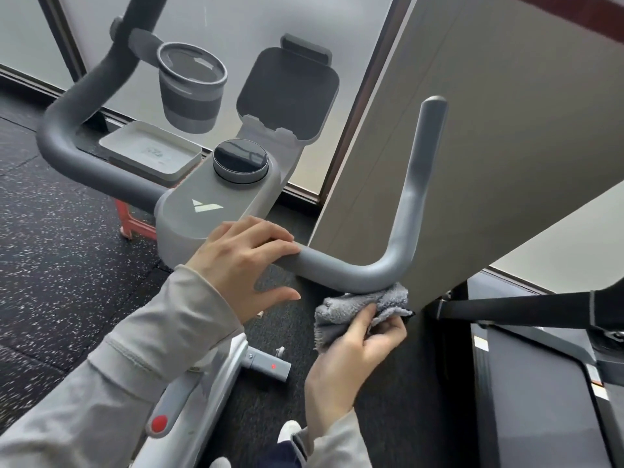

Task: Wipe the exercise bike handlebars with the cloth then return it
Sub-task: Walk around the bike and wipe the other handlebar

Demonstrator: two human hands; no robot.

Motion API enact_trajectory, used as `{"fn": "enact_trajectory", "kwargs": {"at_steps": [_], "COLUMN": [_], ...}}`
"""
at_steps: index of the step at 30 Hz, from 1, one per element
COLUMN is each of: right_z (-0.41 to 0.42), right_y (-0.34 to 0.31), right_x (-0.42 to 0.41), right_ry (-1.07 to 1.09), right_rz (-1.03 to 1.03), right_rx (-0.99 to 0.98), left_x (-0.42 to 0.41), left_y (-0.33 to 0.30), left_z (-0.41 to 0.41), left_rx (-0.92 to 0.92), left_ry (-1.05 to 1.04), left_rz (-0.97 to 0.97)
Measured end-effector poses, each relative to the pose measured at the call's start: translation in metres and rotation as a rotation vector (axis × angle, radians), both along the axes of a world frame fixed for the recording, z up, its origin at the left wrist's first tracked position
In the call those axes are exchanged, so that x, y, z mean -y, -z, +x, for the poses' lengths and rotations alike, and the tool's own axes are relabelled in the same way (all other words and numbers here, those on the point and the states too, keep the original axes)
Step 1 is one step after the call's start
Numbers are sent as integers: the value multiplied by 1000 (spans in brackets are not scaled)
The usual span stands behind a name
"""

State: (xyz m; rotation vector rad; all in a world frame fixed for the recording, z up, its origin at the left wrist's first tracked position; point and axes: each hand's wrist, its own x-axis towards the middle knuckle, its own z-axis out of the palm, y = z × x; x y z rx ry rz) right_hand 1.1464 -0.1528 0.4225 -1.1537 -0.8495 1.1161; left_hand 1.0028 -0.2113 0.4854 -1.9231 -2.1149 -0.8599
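Grey cloth (361, 310) half-hidden under handlebar (354, 270).

Soft even daylight from frosted panels (236, 25), faint shadows, wide-angle bending at edges, slight blur

Right handlebar (398, 231) rises toward 12 o'clock, close against grey wall panel (506, 146) at its 3 o'clock; little room there. At its bend, right hand (358, 349) and cloth (354, 307) occupy the underside. Left hand (243, 261) blocks the bar's inner end at 9 o'clock. Treadmill (540, 383) crowds 4 o'clock. Upright stretch open.
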Motion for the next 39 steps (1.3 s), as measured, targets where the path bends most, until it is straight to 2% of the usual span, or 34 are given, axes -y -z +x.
{"fn": "enact_trajectory", "kwargs": {"at_steps": [9,14,18,23,31,34,39], "right_z": [-12,-29,-42,-16,63,76,71], "right_y": [-20,-12,-5,1,-3,-5,-2], "right_x": [-11,6,22,27,32,32,29], "right_ry": [45,49,-27,-109,-333,-462,-691], "right_rz": [-209,-237,-233,-144,122,207,414], "right_rx": [-213,-216,-177,6,471,582,658], "left_x": [3,9,17,23,51,73,104], "left_y": [-3,-3,-2,-4,13,34,70], "left_z": [-1,-3,-7,-9,18,30,38], "left_rx": [-8,-17,-20,-22,12,72,218], "left_ry": [31,17,-8,-30,-4,-36,-253], "left_rz": [-3,17,22,29,5,-84,-371]}}
